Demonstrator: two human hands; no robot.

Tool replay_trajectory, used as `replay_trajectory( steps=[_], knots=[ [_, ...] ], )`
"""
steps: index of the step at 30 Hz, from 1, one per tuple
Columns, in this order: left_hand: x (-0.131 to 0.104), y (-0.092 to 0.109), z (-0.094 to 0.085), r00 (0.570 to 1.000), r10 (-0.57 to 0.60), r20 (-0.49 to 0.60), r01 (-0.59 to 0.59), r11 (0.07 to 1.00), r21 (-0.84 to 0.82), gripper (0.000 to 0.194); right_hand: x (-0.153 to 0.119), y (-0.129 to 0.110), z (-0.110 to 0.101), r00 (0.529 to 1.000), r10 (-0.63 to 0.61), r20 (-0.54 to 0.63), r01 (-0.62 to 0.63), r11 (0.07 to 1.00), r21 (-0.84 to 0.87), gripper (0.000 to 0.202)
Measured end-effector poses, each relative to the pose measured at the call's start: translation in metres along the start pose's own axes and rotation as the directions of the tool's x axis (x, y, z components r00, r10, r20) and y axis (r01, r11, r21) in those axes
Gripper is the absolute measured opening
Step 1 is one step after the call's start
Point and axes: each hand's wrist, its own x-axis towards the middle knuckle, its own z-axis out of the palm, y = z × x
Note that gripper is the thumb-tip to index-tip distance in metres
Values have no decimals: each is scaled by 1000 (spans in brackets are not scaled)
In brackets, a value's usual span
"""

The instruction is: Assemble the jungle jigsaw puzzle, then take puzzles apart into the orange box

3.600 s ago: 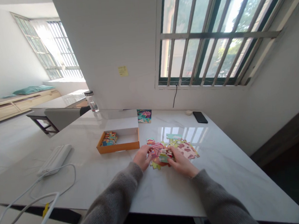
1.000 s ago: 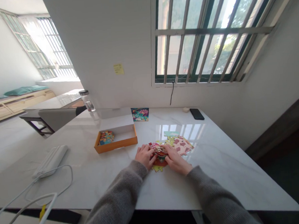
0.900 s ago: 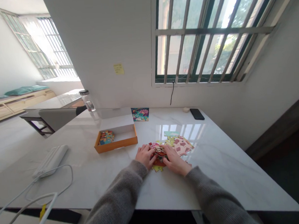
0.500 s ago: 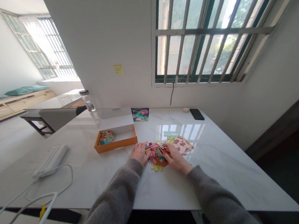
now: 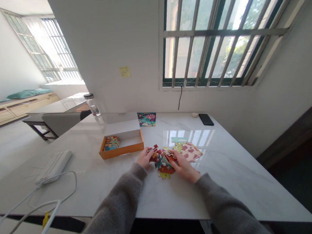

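Observation:
A partly joined colourful jigsaw (image 5: 186, 151) lies on the white marble table (image 5: 224, 183) in front of me. My left hand (image 5: 145, 157) pinches a small dark red puzzle piece (image 5: 154, 149) lifted just off the jigsaw's left edge. My right hand (image 5: 183, 166) rests on the jigsaw's near part, fingers pressing on the pieces there. Both arms wear grey knit sleeves.
An orange box (image 5: 121, 150) with several loose pieces stands left of the jigsaw, its white lid (image 5: 121, 126) behind it. A picture card (image 5: 146, 119), a black phone (image 5: 206, 119), a glass jar (image 5: 92, 105) and a white power strip (image 5: 53, 167) with cables also lie on the table.
My left hand drew away from the jigsaw's middle to its left edge and lifted a small piece. My right hand stayed pressing on the jigsaw.

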Motion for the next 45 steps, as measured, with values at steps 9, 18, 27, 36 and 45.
replay_trajectory(
  steps=[9, 18, 27, 36, 45],
  knots=[
    [-7, 5, 1, 985, 130, 113, -146, 977, 154, 49, 4, 9, -5, 983, 162, -86, -157, 985, 64, 41],
    [-19, 1, 13, 923, 289, 254, -382, 769, 512, 19, 0, 2, -7, 996, 40, 84, -40, 999, -6, 44],
    [-23, -9, 26, 910, 334, 246, -415, 726, 549, 26, -4, -1, 0, 990, -23, 141, 55, 974, -221, 59],
    [-29, 8, -18, 876, 283, 390, -480, 443, 757, 38, -1, 14, 0, 1000, -21, -8, 19, 985, -172, 51],
    [-29, 2, -27, 869, 230, 439, -494, 332, 804, 37, -1, 17, -1, 999, -15, -45, 7, 987, -162, 50]
  ],
)
